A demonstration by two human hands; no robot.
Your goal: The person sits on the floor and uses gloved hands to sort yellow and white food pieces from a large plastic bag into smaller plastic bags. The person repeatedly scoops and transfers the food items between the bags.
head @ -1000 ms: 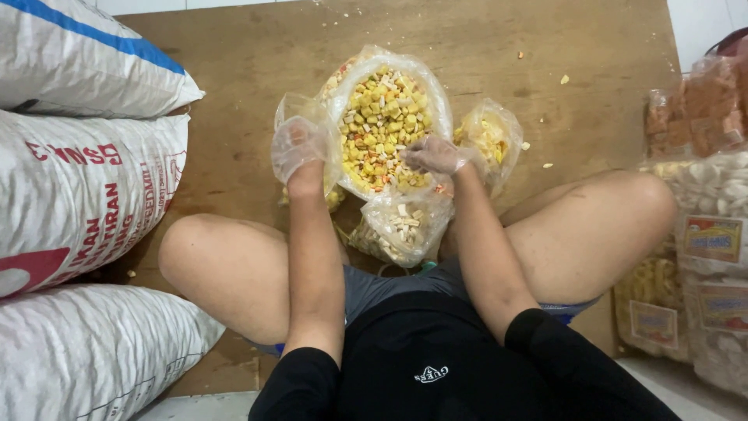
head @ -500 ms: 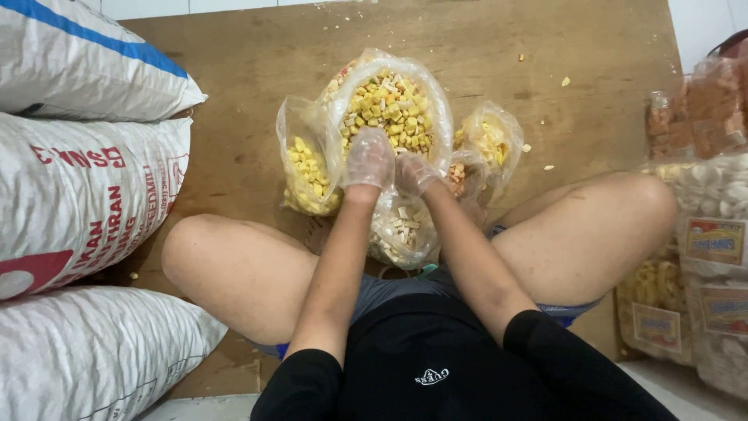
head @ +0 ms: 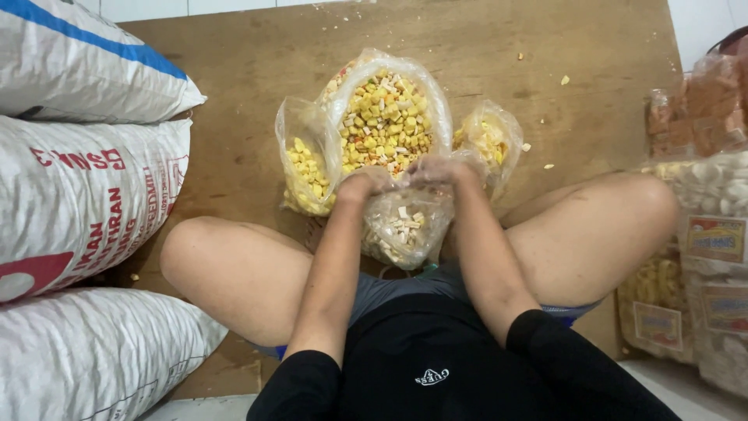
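The large clear bag [head: 387, 117] is lying open, holding yellow and pale cubes, its long axis running away from the person. Two smaller bags [head: 305, 168] are flanking it. The left hand [head: 365, 184] and right hand [head: 436, 170] are both gripping the mouth of a small bag of pale pieces [head: 403, 226] resting between the knees.

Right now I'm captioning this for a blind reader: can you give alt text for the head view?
Seen from above, a seated person's left hand and right hand meet at the top of a clear bag of pale pieces. Beyond stand three open bags of yellow pieces on a wooden floor, with white sacks at the left.
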